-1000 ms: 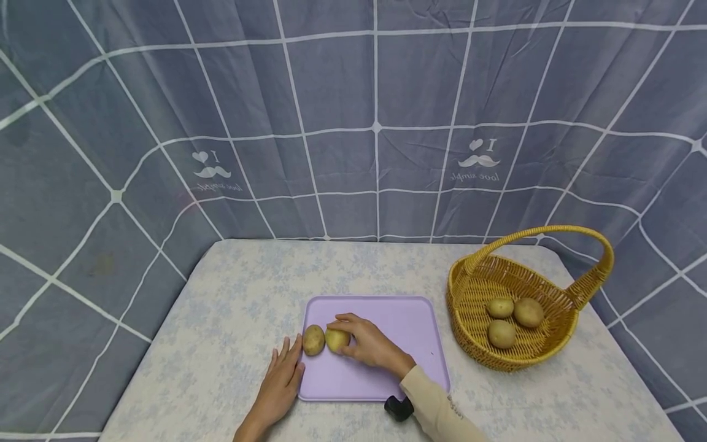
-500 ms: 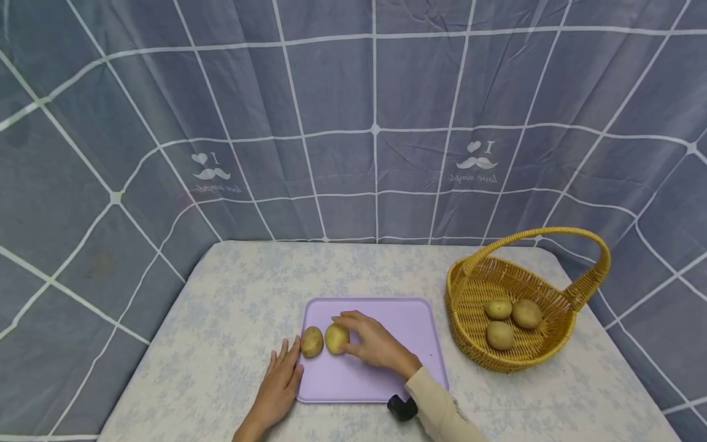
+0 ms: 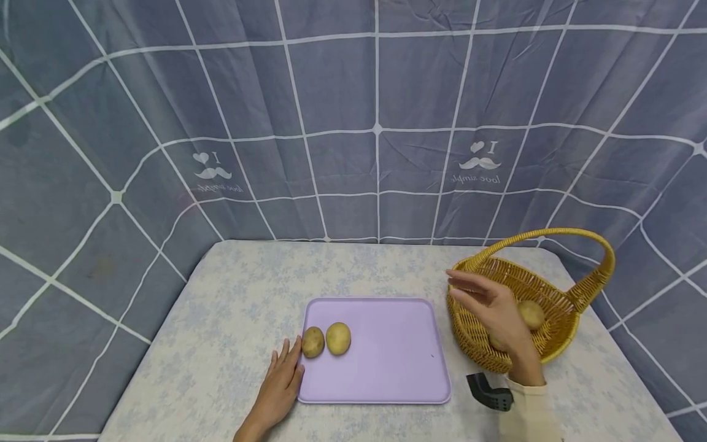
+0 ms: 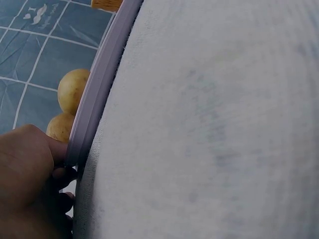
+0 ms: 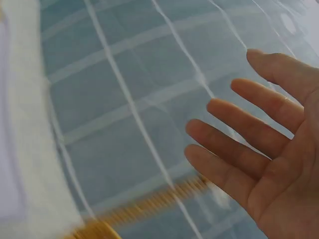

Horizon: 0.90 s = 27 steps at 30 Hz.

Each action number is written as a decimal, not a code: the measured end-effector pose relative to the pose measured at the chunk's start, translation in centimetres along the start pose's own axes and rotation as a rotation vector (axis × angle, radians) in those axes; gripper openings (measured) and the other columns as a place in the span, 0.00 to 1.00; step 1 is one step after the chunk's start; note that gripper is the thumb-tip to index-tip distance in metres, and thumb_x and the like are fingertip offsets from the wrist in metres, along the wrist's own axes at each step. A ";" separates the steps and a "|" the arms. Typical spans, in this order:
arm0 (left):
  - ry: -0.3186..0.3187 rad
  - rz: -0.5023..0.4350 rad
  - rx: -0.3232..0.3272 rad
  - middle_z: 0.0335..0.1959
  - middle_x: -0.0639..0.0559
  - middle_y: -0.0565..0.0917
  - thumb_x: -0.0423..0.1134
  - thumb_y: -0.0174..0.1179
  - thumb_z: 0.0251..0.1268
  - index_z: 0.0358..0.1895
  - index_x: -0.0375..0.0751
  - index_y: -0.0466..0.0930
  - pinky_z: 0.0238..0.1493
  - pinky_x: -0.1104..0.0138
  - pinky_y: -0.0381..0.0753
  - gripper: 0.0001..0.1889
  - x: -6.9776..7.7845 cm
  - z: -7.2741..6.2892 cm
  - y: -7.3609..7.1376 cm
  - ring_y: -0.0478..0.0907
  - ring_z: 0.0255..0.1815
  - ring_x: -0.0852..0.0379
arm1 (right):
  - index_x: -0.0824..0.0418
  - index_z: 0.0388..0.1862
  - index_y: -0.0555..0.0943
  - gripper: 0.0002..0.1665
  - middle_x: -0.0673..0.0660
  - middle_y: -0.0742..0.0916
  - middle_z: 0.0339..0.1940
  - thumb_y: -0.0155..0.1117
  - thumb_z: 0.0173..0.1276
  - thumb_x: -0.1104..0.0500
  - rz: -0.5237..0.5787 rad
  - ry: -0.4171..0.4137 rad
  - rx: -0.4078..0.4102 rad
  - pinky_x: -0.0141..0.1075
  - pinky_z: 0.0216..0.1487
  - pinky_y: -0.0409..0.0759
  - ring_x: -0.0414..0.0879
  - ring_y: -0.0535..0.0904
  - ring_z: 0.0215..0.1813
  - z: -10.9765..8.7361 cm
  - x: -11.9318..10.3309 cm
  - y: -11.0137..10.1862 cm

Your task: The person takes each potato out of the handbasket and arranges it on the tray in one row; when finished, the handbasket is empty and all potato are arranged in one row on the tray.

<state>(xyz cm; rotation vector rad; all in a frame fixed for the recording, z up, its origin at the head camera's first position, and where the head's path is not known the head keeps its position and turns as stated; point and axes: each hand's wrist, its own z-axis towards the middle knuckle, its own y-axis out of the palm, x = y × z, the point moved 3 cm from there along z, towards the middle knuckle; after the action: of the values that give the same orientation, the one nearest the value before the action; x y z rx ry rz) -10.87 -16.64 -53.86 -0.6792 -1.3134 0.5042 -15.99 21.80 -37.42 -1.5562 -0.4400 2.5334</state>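
The left grip (image 3: 278, 382) rests with straight fingers against the edge of the purple tray (image 3: 389, 353), at about eight o'clock from its middle. On the tray, the darker potato (image 3: 313, 342) lies just beyond those fingertips, between one and two o'clock from the grip, and the paler potato (image 3: 338, 339) is just beside it at three. The right grip (image 3: 491, 308), fingers spread and holding nothing, hangs over the wicker basket (image 3: 466, 341), between two and three o'clock from the tray. In the basket, a round potato (image 3: 532, 314) shows at three o'clock from this grip, and a half-hidden potato (image 3: 495, 343) at six.
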 end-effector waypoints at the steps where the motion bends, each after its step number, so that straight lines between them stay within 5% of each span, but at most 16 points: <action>1: -0.001 0.001 0.001 0.73 0.38 0.59 0.36 0.46 0.75 0.74 0.33 0.52 0.76 0.52 0.29 0.28 0.0 0.0 0.0 0.44 0.76 0.37 | 0.73 0.58 0.76 0.20 0.51 0.85 0.53 0.59 0.67 0.71 0.007 -0.001 0.029 0.26 0.49 0.81 0.42 0.82 0.53 -0.1 0.0 -1.2; 4: -0.003 -0.001 0.002 0.73 0.39 0.59 0.36 0.46 0.76 0.74 0.34 0.52 0.76 0.53 0.29 0.28 0.0 0.0 0.0 0.44 0.76 0.38 | 0.74 0.56 0.77 0.18 0.44 0.86 0.50 0.59 0.68 0.69 -0.066 0.020 0.132 0.21 0.48 0.78 0.34 0.82 0.49 0.0 0.6 -4.2; 8: -0.002 0.000 0.000 0.73 0.39 0.59 0.37 0.46 0.76 0.74 0.34 0.52 0.76 0.62 0.25 0.28 0.0 0.0 0.0 0.45 0.76 0.38 | 0.68 0.58 0.78 0.21 0.49 0.84 0.53 0.60 0.70 0.60 -0.279 0.132 0.254 0.16 0.46 0.74 0.26 0.78 0.47 0.6 2.0 -7.0; 10: -0.004 0.002 -0.001 0.73 0.39 0.59 0.37 0.46 0.75 0.74 0.34 0.52 0.75 0.67 0.23 0.28 0.0 0.0 0.0 0.45 0.76 0.38 | 0.66 0.61 0.76 0.25 0.58 0.81 0.59 0.60 0.71 0.54 -0.366 0.212 0.255 0.21 0.48 0.77 0.34 0.80 0.51 1.0 3.0 -8.0; 13: -0.009 0.004 -0.005 0.73 0.39 0.59 0.36 0.46 0.75 0.74 0.34 0.52 0.75 0.67 0.22 0.28 -0.1 0.0 0.0 0.45 0.76 0.38 | 0.65 0.67 0.71 0.31 0.70 0.73 0.66 0.56 0.72 0.47 -0.438 0.325 0.184 0.43 0.56 0.80 0.57 0.76 0.61 1.6 4.8 -8.8; 16: -0.015 0.005 -0.007 0.73 0.39 0.59 0.36 0.46 0.75 0.74 0.34 0.52 0.76 0.64 0.24 0.28 0.0 0.0 0.0 0.45 0.76 0.38 | 0.66 0.72 0.63 0.38 0.76 0.65 0.70 0.55 0.72 0.45 -0.430 0.401 0.066 0.66 0.59 0.68 0.74 0.63 0.66 1.8 7.2 -8.9; 21: -0.022 -0.001 -0.008 0.73 0.39 0.59 0.36 0.46 0.75 0.74 0.34 0.52 0.76 0.56 0.28 0.28 0.1 0.0 0.0 0.45 0.77 0.39 | 0.70 0.73 0.58 0.42 0.78 0.60 0.71 0.56 0.72 0.44 -0.454 0.499 -0.095 0.69 0.64 0.57 0.76 0.53 0.70 1.4 10.9 -8.3; 27: -0.023 0.006 -0.003 0.73 0.39 0.60 0.35 0.47 0.74 0.74 0.35 0.52 0.76 0.55 0.29 0.29 0.2 0.0 0.0 0.45 0.76 0.39 | 0.74 0.70 0.60 0.41 0.82 0.63 0.67 0.59 0.70 0.48 -0.574 0.591 -0.267 0.67 0.60 0.64 0.78 0.58 0.65 0.8 12.9 -7.6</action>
<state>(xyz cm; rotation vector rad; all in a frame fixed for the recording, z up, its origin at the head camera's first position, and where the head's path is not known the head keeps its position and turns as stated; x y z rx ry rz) -10.87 -16.49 -53.71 -0.6821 -1.3340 0.5165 -22.84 32.30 -45.59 -1.8262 -0.9856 1.5560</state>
